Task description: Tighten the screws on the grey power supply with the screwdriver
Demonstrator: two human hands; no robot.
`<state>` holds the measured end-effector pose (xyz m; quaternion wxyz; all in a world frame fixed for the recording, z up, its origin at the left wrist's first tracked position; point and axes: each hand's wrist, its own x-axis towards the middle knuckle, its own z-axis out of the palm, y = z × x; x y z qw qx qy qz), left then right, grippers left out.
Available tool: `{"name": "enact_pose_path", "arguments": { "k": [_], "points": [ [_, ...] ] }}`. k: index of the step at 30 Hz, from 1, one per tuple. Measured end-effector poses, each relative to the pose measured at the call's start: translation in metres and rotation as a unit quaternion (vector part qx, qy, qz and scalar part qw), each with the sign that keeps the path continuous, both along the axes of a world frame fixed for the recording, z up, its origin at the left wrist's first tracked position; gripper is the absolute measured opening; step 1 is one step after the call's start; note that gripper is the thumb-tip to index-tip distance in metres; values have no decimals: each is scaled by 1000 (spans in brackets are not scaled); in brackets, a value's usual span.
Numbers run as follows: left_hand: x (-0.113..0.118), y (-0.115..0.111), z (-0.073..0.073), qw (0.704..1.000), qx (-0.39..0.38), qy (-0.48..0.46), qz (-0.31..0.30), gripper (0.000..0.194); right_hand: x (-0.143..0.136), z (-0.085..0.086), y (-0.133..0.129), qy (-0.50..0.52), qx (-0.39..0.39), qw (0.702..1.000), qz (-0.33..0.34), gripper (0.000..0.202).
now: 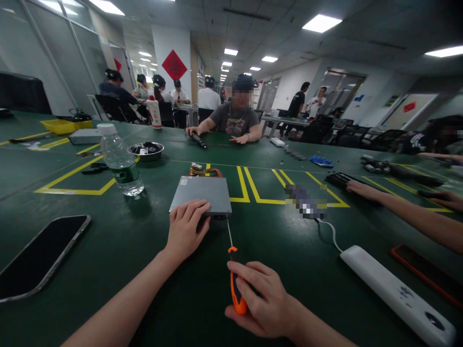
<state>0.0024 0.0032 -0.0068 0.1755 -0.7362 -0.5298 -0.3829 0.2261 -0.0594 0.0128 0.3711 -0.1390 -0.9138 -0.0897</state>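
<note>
A grey metal computer power supply (206,190) lies flat on the green table, its bundle of coloured cables (208,172) at the far side. My left hand (187,226) rests on its near left part, fingers over the top and thumb at the near face, gripping it. In my right hand (262,299) is a screwdriver with an orange and black handle (238,294). Its thin shaft points away from me, and the tip meets the near right corner of the power supply. Whether the tip sits in a screw is too small to tell.
Left are a phone (43,255), a water bottle (123,164) and a metal bowl (146,150). A white power bank-like device (398,294) with a cable lies right. A co-worker's arm (408,209) reaches in from the right, and another person (231,120) sits opposite.
</note>
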Motion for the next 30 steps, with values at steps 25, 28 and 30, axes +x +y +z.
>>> {"name": "enact_pose_path", "arguments": {
  "k": [25,28,30],
  "points": [
    [1,-3,4,1000,-22,-5,-3,30,7,-5,0,-70,-34,997,21,32],
    [1,-3,4,1000,-21,-5,-2,29,5,-7,0,-40,-44,998,19,36],
    [1,-4,4,1000,-20,-6,-1,29,4,-8,0,-32,-62,997,14,39]
  ]
}}
